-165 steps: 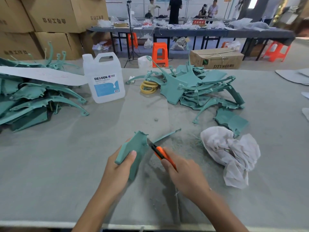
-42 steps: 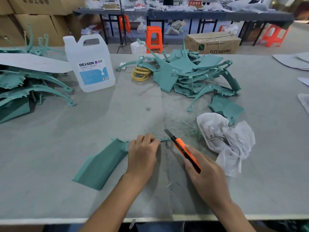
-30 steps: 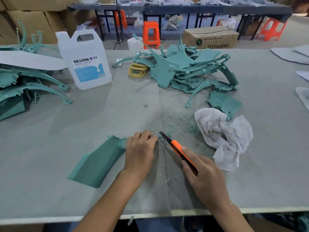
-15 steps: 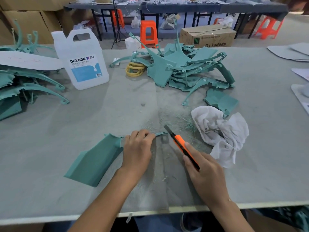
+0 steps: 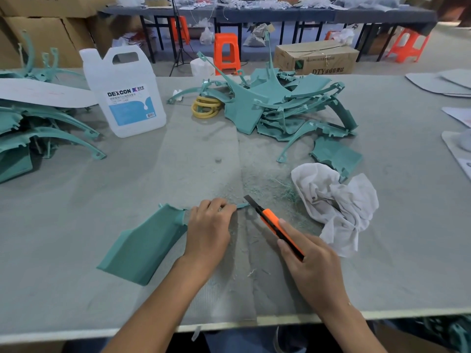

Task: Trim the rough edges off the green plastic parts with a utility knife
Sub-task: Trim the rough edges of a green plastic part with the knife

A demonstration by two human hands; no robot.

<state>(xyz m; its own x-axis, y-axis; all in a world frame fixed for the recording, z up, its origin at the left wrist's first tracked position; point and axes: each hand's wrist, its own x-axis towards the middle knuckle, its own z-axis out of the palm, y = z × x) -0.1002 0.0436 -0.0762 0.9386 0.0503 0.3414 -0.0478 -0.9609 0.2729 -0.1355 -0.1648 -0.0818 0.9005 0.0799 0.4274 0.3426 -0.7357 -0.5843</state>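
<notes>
Fingers of left hand [image 5: 207, 230] curl over the thin strip of green part [image 5: 145, 245], pinning it flat on the grey felt table [image 5: 76, 200]. Right hand [image 5: 313, 266] grips orange utility knife [image 5: 276, 226], dark blade out, tip just beside strip end. Fine green shavings [image 5: 267, 184] and crumpled white rag [image 5: 336, 200] near. Further back: translucent jug [image 5: 125, 93] labelled DEXCON, tangled pile [image 5: 280, 108] of green parts, carton [image 5: 316, 57] reading DTY.

- green part [image 5: 142, 248] under the left hand [image 5: 207, 230]: smooth, matt plastic
- knife [image 5: 277, 229] in the right hand [image 5: 313, 263]: glossy orange plastic, dark blade
- rag [image 5: 334, 200] beside the right hand: crumpled white cloth
- table [image 5: 76, 225] under both hands: matt grey felt-like cover
- jug [image 5: 125, 95] far beyond the left hand: translucent plastic
</notes>
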